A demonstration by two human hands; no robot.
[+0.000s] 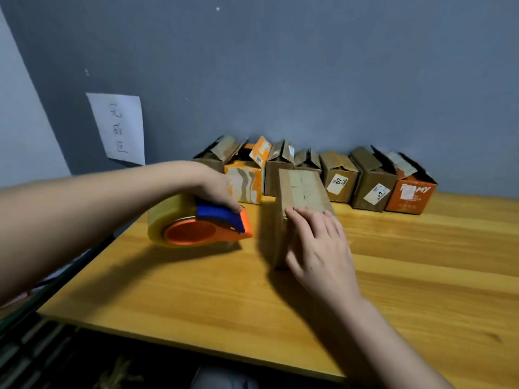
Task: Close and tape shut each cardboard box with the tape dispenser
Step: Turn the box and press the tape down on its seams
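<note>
A brown cardboard box stands in the middle of the wooden table with its flaps closed. My right hand rests on its near top edge, fingers straight across the top and thumb down the left side. My left hand grips the blue handle of an orange tape dispenser holding a roll of clear tape. The dispenser hovers just left of the box, apart from it. Several more small boxes stand in a row against the wall with their flaps up.
A white paper sheet with handwriting hangs on the grey wall at the left. The table's left edge and front edge are close to my arms. An orange printed box ends the row at the right.
</note>
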